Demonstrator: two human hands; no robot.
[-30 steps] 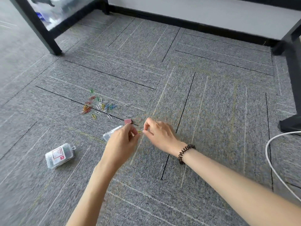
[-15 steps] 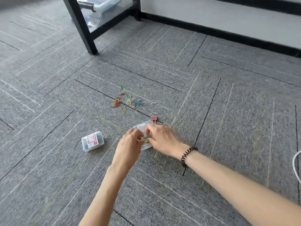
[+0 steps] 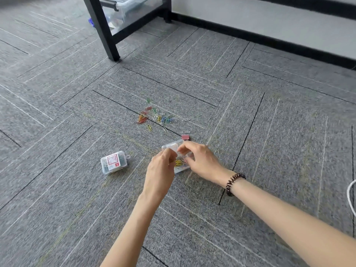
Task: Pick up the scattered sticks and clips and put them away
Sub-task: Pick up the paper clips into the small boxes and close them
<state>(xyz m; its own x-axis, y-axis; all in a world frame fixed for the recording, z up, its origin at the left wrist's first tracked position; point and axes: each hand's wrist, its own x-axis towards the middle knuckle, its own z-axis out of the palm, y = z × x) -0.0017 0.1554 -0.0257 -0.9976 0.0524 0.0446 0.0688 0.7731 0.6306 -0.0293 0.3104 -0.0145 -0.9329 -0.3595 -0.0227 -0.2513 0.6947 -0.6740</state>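
The left grip (image 3: 160, 170) and right grip (image 3: 202, 160) hide most of the open clear box (image 3: 171, 147); whether either pinches a clip is unclear. Left of them, the closed box (image 3: 114, 162) has an unreadable label. Far right, a white cable (image 3: 351, 197) is cut off.

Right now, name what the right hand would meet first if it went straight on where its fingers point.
Probably the left hand, whose fingertips sit across from the right hand above the clear box. Depth is unclear; it might reach the box first.
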